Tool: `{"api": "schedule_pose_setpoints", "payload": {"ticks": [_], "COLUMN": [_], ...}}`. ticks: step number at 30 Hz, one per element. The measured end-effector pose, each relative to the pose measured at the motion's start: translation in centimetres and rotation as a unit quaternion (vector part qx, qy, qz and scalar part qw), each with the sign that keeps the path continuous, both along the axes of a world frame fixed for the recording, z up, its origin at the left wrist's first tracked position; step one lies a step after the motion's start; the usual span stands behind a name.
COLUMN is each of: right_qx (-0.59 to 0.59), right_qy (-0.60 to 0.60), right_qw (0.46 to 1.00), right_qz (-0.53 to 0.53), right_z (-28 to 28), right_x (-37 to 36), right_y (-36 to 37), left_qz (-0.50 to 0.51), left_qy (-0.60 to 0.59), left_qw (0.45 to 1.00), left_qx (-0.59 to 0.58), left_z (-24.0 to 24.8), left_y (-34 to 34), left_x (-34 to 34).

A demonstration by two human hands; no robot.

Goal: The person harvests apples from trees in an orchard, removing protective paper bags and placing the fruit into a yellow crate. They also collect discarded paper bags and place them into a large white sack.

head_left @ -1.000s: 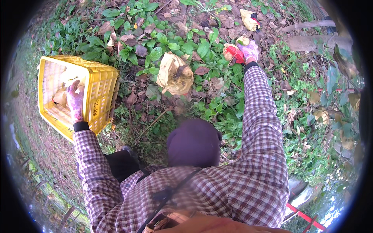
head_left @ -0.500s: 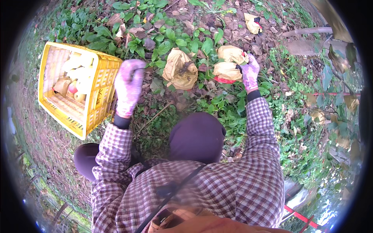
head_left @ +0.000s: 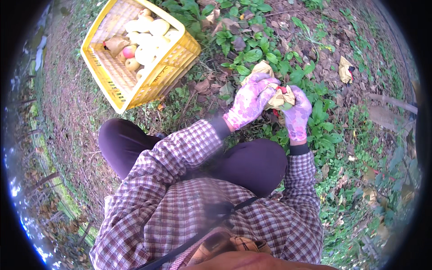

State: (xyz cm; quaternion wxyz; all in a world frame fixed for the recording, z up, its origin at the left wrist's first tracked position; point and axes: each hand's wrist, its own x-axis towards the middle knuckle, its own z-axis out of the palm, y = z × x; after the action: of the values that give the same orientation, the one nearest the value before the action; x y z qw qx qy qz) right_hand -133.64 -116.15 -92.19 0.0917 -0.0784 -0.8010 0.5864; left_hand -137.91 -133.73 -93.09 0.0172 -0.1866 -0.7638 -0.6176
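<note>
My left hand (head_left: 250, 102), in a pink patterned glove, is closed on a crumpled tan paper fruit bag (head_left: 284, 97). My right hand (head_left: 298, 113), gloved alike, grips the bag from its right side. Red and a bit of green show at the bag; what is inside is mostly covered. Just beyond my left hand another tan paper bag (head_left: 262, 68) lies on the leaves, partly hidden by that hand. To the left a yellow plastic crate (head_left: 183, 53) stands tilted in view, holding several pale yellow fruits (head_left: 146, 42), a pink-red one (head_left: 129, 51) and a brown-bagged one (head_left: 116, 44).
Farther right on the ground lies a tan paper bag (head_left: 345, 70) with red and black at its side. Green weeds and dry leaves cover the soil. My bent knees (head_left: 256, 164) are close below the hands. Leafy branches (head_left: 387, 189) hang along the right edge.
My left hand has come from beside the crate to the paper bag at my right hand. The view has turned, so the crate appears higher and farther right.
</note>
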Motion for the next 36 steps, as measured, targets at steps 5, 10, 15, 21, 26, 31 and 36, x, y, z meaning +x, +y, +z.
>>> {"api": "schedule_pose_setpoints", "payload": {"ticks": [5, 10, 15, 21, 26, 31, 36], "right_qx": [-0.087, -0.345, -0.344, -0.241, -0.451, -0.335, -0.521], "right_qy": [-0.023, -0.023, -0.047, -0.002, -0.023, -0.078, -0.236], "right_qw": [0.995, 0.938, 0.938, 0.968, 0.89, 0.938, 0.817], "right_qz": [0.036, 0.014, -0.019, 0.07, 0.064, 0.045, -0.078], "right_z": [-1.6, -4.1, -6.4, -8.4, -7.8, -17.9, -8.3], "right_x": [0.1, 0.1, 0.4, 0.5, 1.6, 2.3, -0.7], "right_y": [0.4, -0.8, -1.6, -1.5, -4.7, -3.9, -5.7], "left_qz": [0.084, 0.133, 0.158, 0.234, 0.12, 0.134, 0.083], "left_qy": [-0.26, -0.33, -0.409, -0.477, -0.475, -0.51, -0.533], "left_qw": [0.954, 0.916, 0.856, 0.745, 0.749, 0.68, 0.7], "left_qx": [0.124, 0.186, 0.274, 0.402, 0.446, 0.509, 0.469], "left_z": [-2.1, -2.3, -2.2, -3.7, -4.6, -7.1, -6.0], "left_y": [-0.5, -1.4, -2.2, -3.6, -4.0, -2.5, -3.7], "left_x": [-0.4, -0.9, -0.9, -1.9, -2.5, -0.7, 0.2]}}
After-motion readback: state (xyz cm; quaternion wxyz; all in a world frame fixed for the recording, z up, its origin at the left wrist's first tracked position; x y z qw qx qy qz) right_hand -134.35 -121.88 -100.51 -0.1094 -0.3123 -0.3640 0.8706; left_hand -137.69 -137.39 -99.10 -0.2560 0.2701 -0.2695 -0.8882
